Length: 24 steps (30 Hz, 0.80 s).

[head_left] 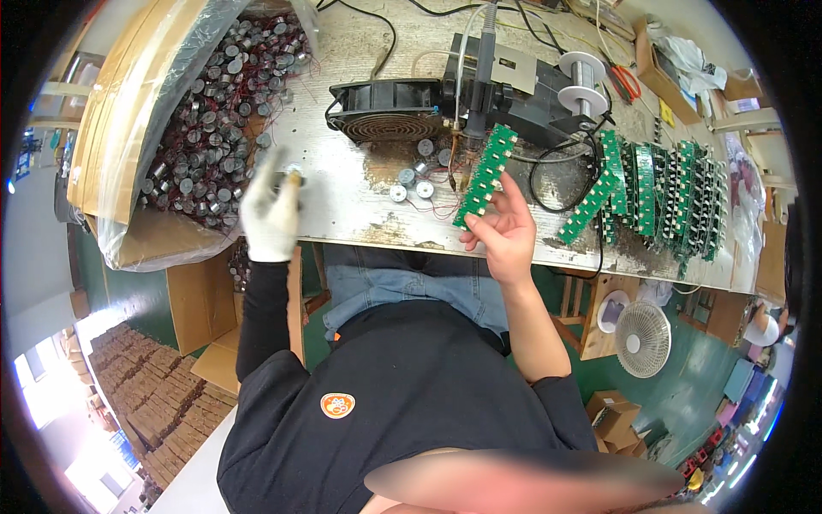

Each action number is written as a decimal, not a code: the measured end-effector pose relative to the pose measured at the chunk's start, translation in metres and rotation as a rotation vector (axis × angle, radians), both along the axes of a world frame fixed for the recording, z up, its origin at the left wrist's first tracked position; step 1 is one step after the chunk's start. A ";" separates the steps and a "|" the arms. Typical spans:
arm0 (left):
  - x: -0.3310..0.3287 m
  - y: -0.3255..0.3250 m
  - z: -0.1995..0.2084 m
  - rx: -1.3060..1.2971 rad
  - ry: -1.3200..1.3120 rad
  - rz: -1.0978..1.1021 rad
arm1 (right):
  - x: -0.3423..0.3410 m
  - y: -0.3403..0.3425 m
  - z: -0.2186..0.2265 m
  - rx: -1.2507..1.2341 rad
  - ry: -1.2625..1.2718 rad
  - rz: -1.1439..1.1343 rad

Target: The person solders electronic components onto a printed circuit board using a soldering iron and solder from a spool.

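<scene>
My right hand (pixel 507 233), bare, pinches the lower end of a green circuit board strip (pixel 486 176) between thumb and fingers. The strip is tilted above the table and carries rows of small pale parts. My left hand (pixel 272 214) wears a white glove and is smeared by motion beside the open box. A small silvery round shape (pixel 293 168) shows at its fingertips; the blur hides whether they grip it. Several small round metal motors (pixel 406 177) with thin red wires lie on the table between my hands. Many more motors (pixel 218 128) fill the plastic-lined cardboard box (pixel 116 120) at left.
A black fan (pixel 385 111) stands behind the loose motors. Beside it are a black device (pixel 539 111) and a white spool (pixel 582 86). Several green boards (pixel 664 197) stand in a row at right. Orange-handled pliers (pixel 628 83) lie farther back. A black cable (pixel 535 184) loops near the boards.
</scene>
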<state>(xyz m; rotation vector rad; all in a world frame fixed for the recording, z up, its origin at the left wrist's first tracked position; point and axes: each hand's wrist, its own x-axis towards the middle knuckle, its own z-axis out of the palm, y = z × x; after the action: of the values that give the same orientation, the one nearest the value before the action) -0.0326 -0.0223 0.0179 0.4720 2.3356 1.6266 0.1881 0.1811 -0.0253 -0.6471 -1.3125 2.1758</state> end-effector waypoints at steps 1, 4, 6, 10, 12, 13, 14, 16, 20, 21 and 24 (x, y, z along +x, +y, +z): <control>0.006 -0.003 -0.013 -0.078 0.016 -0.061 | -0.001 0.000 0.002 0.012 -0.014 0.010; 0.020 0.009 -0.036 -0.140 0.388 -0.063 | -0.002 -0.002 0.003 0.010 -0.026 -0.010; 0.020 0.013 -0.029 -0.268 0.461 -0.125 | -0.003 -0.002 0.005 0.013 -0.027 -0.017; 0.020 0.017 -0.029 -0.308 0.489 -0.111 | -0.003 -0.003 0.003 0.001 -0.027 -0.023; 0.019 0.016 -0.027 -0.212 0.374 -0.044 | -0.003 -0.003 0.002 -0.004 -0.027 -0.015; 0.017 0.015 -0.024 -0.125 0.259 -0.033 | -0.002 -0.003 0.002 -0.007 -0.031 -0.011; 0.015 0.013 -0.019 -0.039 0.144 -0.021 | -0.003 -0.003 0.003 -0.011 -0.033 -0.015; 0.017 0.016 0.001 0.009 0.056 -0.067 | -0.002 -0.002 0.004 -0.001 -0.051 -0.016; 0.019 0.016 0.011 0.120 -0.065 -0.200 | -0.001 -0.002 0.003 0.012 -0.038 -0.023; 0.024 0.018 0.012 0.218 -0.133 -0.212 | -0.001 -0.002 0.002 0.010 -0.036 -0.027; 0.025 0.020 0.007 0.380 -0.278 -0.276 | -0.001 -0.002 0.001 0.008 -0.025 -0.020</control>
<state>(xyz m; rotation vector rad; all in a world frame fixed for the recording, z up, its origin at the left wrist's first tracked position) -0.0079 -0.0024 0.0248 0.5704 1.6863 1.8611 0.1869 0.1792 -0.0246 -0.6838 -1.3214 2.1526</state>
